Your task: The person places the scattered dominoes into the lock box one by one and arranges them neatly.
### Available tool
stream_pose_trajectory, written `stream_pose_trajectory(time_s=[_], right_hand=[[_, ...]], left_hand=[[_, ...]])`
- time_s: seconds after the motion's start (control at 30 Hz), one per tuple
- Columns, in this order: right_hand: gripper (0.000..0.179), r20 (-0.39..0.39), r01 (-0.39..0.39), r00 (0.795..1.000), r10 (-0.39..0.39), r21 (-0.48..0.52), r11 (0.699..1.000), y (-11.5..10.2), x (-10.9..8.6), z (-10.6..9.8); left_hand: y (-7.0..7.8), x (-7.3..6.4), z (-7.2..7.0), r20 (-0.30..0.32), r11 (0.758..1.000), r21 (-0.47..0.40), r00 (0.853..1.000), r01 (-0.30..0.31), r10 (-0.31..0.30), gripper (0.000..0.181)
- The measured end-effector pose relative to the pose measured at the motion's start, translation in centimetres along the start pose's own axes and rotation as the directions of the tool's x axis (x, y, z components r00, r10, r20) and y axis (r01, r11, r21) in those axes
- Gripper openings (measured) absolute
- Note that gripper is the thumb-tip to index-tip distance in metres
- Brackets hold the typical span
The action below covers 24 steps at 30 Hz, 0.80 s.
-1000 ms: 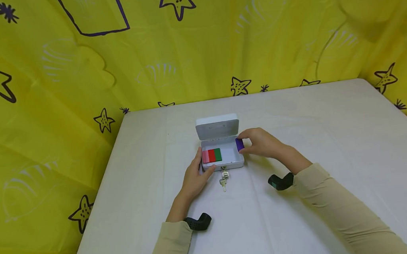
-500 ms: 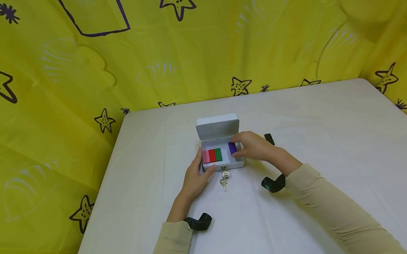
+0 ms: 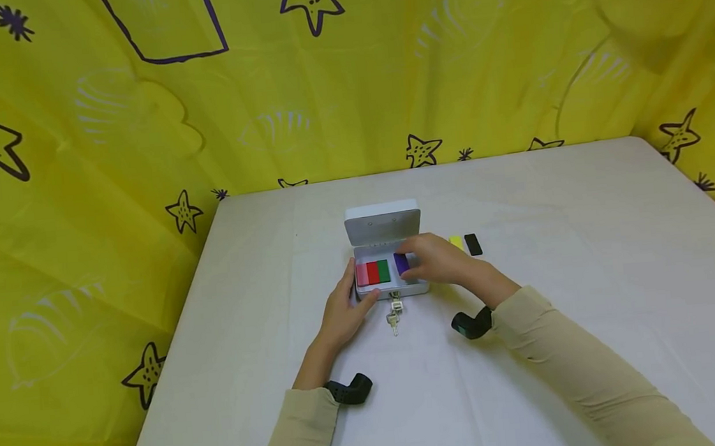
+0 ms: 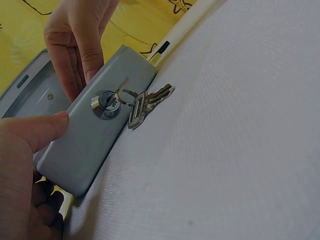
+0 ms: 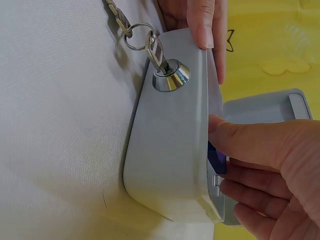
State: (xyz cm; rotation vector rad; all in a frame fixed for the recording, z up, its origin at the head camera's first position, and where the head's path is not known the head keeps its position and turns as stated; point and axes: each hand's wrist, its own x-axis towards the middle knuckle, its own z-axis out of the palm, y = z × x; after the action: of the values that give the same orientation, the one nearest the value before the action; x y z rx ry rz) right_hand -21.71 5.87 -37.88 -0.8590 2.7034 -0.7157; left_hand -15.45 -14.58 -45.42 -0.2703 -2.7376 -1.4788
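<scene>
A small pale grey cash box [image 3: 413, 291] stands on the table, its lid [image 3: 383, 229] raised. My left hand [image 3: 342, 313] holds the box's front left corner, thumb on the front rim and fingers along the side. Inside, pink [image 3: 362, 274], red [image 3: 373, 273] and green [image 3: 384, 271] blocks lie side by side at the left. Between thumb and fingers, my right hand [image 3: 439, 258] pinches a purple block [image 3: 401, 264] low inside the box, just right of the green one. In the right wrist view the front wall partly hides the purple block [image 5: 217, 160].
A key sits in the front lock [image 4: 105, 104], with another key [image 4: 145, 105] hanging from its ring. Right of the box, a yellow block [image 3: 456, 242] and a black block [image 3: 473, 245] lie on the white-covered table [image 3: 585, 233]. Behind hangs a yellow patterned curtain [image 3: 361, 111].
My right hand has carried the purple block left from the box's right wall towards the green block. The yellow and black blocks have come into sight. My left hand stays put.
</scene>
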Motion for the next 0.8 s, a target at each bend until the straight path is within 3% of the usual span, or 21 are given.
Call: stream_pose_trajectory(time_s=[0.3,0.47,0.6,0.8], right_hand=[[0.046,-0.003,0.013,1.0,-0.014,-0.029,0.999,-0.4,0.7,0.6],[0.043,-0.01,0.059,0.998,-0.059,-0.037,0.998,0.0,0.9,1.1],[0.041,-0.013,0.089,0.996,-0.09,-0.043,0.995,0.2,1.1,1.4],[0.041,-0.001,0.077,0.997,-0.077,-0.055,0.996,0.2,1.2,1.7]], left_hand=[[-0.1,0.1,0.0,-0.005,1.0,-0.01,1.0,-0.02,0.02,0.079],[-0.2,0.2,0.0,-0.013,0.999,-0.013,0.999,-0.033,0.033,0.078],[-0.2,0.1,-0.1,-0.01,1.0,-0.011,1.0,-0.025,0.025,0.079],[-0.2,0.1,-0.1,-0.001,1.0,-0.006,1.0,-0.011,0.011,0.079]])
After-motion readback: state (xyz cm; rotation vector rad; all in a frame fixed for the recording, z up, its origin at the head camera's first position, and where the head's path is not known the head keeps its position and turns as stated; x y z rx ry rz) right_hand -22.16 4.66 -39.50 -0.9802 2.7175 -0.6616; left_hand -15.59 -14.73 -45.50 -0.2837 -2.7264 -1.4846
